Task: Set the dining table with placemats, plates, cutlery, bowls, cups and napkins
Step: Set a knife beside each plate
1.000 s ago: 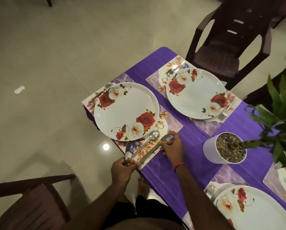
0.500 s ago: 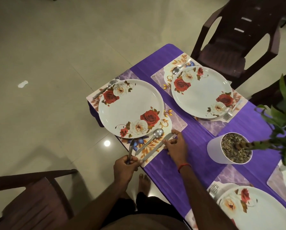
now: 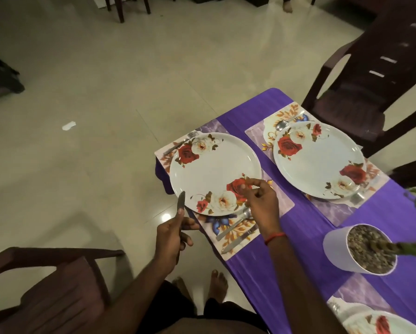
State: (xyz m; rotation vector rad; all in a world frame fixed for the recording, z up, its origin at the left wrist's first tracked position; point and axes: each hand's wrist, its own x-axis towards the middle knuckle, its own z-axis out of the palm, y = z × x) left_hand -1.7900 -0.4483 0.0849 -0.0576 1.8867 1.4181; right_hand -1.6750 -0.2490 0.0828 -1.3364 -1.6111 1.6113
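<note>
Beside near worktop (image 3: 306, 237) corner: left hand (image 3: 170, 239) grips knife (image 3: 181, 203), blade up; right hand (image 3: 260, 201) loosely curled, seemingly empty, above plate (image 3: 209, 169). Lower blade, lay straight at setting lacking knife.

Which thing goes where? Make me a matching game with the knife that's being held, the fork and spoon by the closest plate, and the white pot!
Things:
1. held knife
2. fork
3. spoon
4. white pot

Places:
A. on the purple cloth
B. in the left hand
C. on the placemat, far side of the plate
D. on the placemat, near side of the plate

Pairs: 1-B, 2-C, 3-D, 4-A.
</note>
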